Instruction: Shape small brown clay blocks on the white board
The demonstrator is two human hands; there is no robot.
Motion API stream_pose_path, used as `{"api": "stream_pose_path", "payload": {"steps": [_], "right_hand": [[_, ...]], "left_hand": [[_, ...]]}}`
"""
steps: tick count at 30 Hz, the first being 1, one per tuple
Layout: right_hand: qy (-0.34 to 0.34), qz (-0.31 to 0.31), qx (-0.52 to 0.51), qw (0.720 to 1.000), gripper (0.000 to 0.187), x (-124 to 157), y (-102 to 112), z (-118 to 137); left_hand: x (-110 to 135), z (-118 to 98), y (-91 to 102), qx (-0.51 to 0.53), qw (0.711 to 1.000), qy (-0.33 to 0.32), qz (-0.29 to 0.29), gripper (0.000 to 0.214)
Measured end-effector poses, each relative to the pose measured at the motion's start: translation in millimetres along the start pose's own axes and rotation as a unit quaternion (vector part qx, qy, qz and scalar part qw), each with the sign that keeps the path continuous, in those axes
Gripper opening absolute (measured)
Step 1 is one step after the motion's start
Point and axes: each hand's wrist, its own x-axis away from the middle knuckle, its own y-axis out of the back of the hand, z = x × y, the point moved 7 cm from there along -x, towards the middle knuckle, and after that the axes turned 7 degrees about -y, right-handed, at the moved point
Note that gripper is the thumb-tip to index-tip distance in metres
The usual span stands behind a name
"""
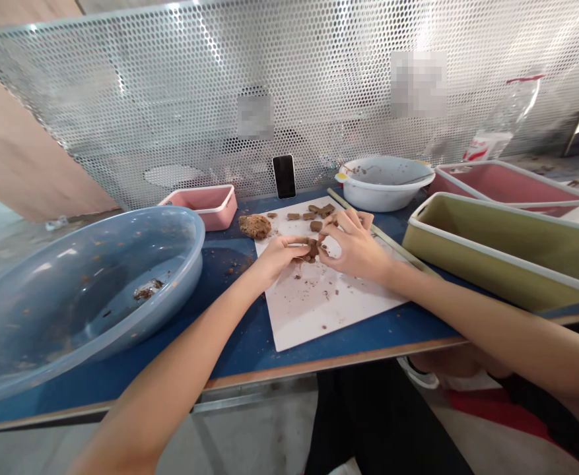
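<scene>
Over a white board [296, 323], both hands meet at a brown lump of clay [313, 251]. My left hand [278, 258] pinches the lump from the left, thumb and fingers closed at its edge. From the right, my right hand [351, 245] grips the same lump between thumb and fingertips, covering part of it. Brown clay pieces [315, 225] lie just beyond the hands at the board's far end. Crumbs are scattered on the board in front of the fingers. A rough, crumbly brown chunk [255, 227] rests by the board's far left edge.
At left stands a large blue basin [190, 264], a small pink tub [224, 210] behind it. A phone [284, 177] leans against the perforated metal screen. To the right are a stick [403, 251], white basin [378, 196], green tub [497, 264], pink tub [517, 185] and plastic bottle [504, 119].
</scene>
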Motion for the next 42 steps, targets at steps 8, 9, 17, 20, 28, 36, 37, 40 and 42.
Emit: {"api": "stream_pose_path", "payload": {"steps": [8,9,17,20,28,36,37,40,42], "right_hand": [[0.006,0.004,0.001,1.0,0.011,0,2,0],[0.004,0.004,-0.001,1.0,0.013,0,1,-1],[-0.024,0.026,-0.028,0.999,0.015,0,-1,-7],[-0.034,0.035,-0.038,0.998,0.016,-1,0,-8],[-0.084,0.033,-0.098,0.991,0.02,-3,-6,-20],[-0.086,0.078,-0.182,0.976,0.026,-3,-17,-35],[-0.087,0.08,-0.186,0.975,0.026,-3,-18,-35],[-0.09,0.087,-0.197,0.972,0.027,-3,-20,-37],[-0.092,0.091,-0.201,0.971,0.027,-4,-20,-37]], "left_hand": [[2,-3,-0.8,-0.003,1.0,-0.002,0.005,0.015],[2,-3,-0.6,-0.004,1.0,-0.001,0.004,0.014],[1,-2,2.5,-0.013,1.0,0.0,-0.007,0.015],[1,-2,2.2,-0.002,1.0,0.001,-0.004,0.018],[0,-1,2.2,-0.007,1.0,-0.006,0.002,0.02],[-3,1,5.5,-0.043,0.999,-0.014,0.007,0.027],[-3,1,5.6,-0.044,0.999,-0.015,0.009,0.027],[-3,2,6.5,-0.051,0.999,-0.015,0.011,0.028],[-3,2,7.3,-0.057,0.998,-0.014,0.011,0.027]]}}
